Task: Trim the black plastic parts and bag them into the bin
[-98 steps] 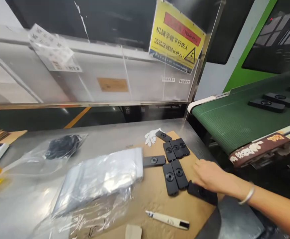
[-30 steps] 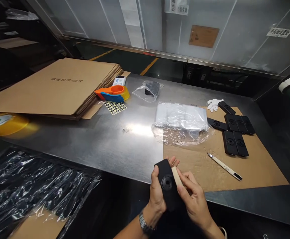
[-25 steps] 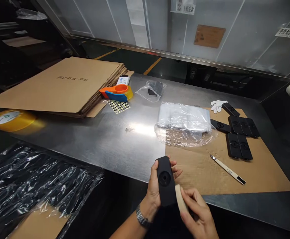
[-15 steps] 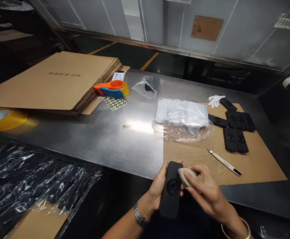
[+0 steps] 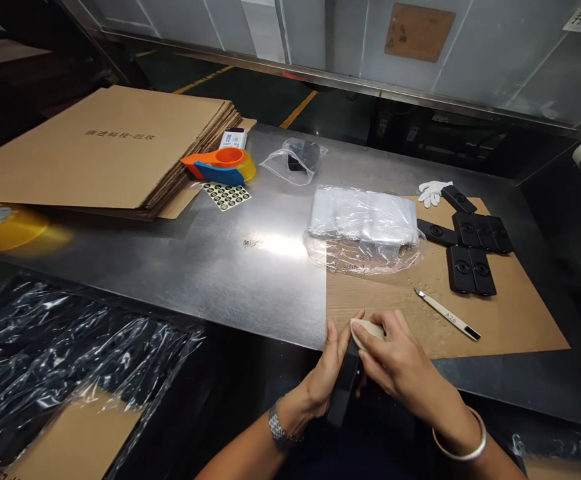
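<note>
One black piece is under work, held above the near edge of the tabletop and tilted so that a narrow side is presented. It is gripped by the left hand, whose fingers are wrapped around it and partly hidden. A pale pad is pinched in the right hand and is set at the upper end of the piece; contact appears to be made there, though the exact meeting point is covered by fingers.

Progress is judged as partial: the edges of this piece seem to be in the course of being rubbed, and it has not been set down. Seven other black pieces are laid out on or beside the cardboard sheet; whether these have been treated or are awaiting treatment cannot be determined. The knife on the sheet is left untouched.

Compared with the frame of half a second ago, the held piece has been turned from a face-on position, and the pad has been shifted from its long side to its upper end. No change is noted in the arrangement of the seven pieces or in the knife's place on the sheet.
</note>
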Demonstrator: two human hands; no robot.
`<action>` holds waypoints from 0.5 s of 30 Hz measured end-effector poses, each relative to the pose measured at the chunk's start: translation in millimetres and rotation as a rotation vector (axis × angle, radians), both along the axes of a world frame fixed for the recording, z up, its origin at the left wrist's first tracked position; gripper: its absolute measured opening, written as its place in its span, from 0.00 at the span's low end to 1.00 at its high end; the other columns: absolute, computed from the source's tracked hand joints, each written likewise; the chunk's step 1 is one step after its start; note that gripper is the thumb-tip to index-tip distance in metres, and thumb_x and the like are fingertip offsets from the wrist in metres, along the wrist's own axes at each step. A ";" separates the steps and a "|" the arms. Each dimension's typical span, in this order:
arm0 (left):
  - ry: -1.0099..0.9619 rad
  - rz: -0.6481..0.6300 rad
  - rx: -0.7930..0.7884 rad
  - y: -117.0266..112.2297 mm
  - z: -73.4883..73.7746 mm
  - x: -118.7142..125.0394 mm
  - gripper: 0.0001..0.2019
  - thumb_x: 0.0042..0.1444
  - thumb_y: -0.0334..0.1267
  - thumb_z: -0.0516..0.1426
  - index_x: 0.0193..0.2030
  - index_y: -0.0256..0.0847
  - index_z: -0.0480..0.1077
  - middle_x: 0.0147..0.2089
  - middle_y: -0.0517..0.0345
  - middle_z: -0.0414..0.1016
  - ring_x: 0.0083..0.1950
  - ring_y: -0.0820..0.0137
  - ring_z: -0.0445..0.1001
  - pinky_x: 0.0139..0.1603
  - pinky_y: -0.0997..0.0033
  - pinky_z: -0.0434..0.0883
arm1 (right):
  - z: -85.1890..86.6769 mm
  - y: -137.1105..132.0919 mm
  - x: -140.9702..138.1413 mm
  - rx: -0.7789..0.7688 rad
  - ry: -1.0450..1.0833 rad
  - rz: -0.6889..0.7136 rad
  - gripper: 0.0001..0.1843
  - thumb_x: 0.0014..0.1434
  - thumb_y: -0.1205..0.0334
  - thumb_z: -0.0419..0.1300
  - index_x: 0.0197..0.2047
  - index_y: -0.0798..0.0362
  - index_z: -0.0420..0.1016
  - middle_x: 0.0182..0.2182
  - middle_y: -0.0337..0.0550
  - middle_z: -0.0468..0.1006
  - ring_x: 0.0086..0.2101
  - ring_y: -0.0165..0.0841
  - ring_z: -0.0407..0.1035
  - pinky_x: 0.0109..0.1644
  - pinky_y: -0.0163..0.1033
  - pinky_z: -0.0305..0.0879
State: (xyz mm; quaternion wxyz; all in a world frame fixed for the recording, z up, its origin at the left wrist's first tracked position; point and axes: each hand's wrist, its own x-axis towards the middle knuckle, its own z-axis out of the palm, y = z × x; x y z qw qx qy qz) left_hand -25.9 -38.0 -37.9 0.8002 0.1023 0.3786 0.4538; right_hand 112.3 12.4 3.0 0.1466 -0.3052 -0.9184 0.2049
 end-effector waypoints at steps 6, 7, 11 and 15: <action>-0.156 0.158 -0.116 14.9 -3.9 -9.7 0.30 0.54 0.60 0.46 0.59 0.47 0.58 0.31 0.58 0.70 0.28 0.72 0.71 0.31 0.72 0.69 | 8.4 -36.9 -20.9 0.054 0.019 0.130 0.21 0.57 0.71 0.51 0.54 0.62 0.66 0.38 0.57 0.66 0.38 0.40 0.59 0.37 0.47 0.68; -0.160 0.179 -0.118 17.0 -4.8 -11.0 0.27 0.54 0.58 0.50 0.58 0.49 0.58 0.30 0.60 0.68 0.25 0.73 0.70 0.27 0.73 0.67 | 6.4 -42.8 -21.4 0.065 0.061 0.141 0.21 0.56 0.71 0.51 0.53 0.62 0.66 0.38 0.57 0.66 0.38 0.39 0.60 0.37 0.46 0.68; -0.305 0.228 -0.126 22.1 -7.4 -13.4 0.18 0.54 0.53 0.53 0.49 0.51 0.60 0.29 0.62 0.64 0.21 0.76 0.64 0.19 0.79 0.60 | -8.2 -54.8 -13.9 0.040 0.226 0.064 0.25 0.56 0.72 0.54 0.58 0.60 0.62 0.42 0.55 0.62 0.41 0.39 0.60 0.40 0.46 0.67; -0.462 0.316 -0.154 27.4 -5.6 -13.0 0.14 0.56 0.53 0.49 0.41 0.48 0.63 0.28 0.61 0.62 0.21 0.78 0.61 0.20 0.80 0.62 | -21.2 -57.9 -8.9 0.027 0.336 -0.071 0.29 0.56 0.75 0.52 0.61 0.57 0.58 0.44 0.54 0.61 0.43 0.39 0.60 0.42 0.46 0.68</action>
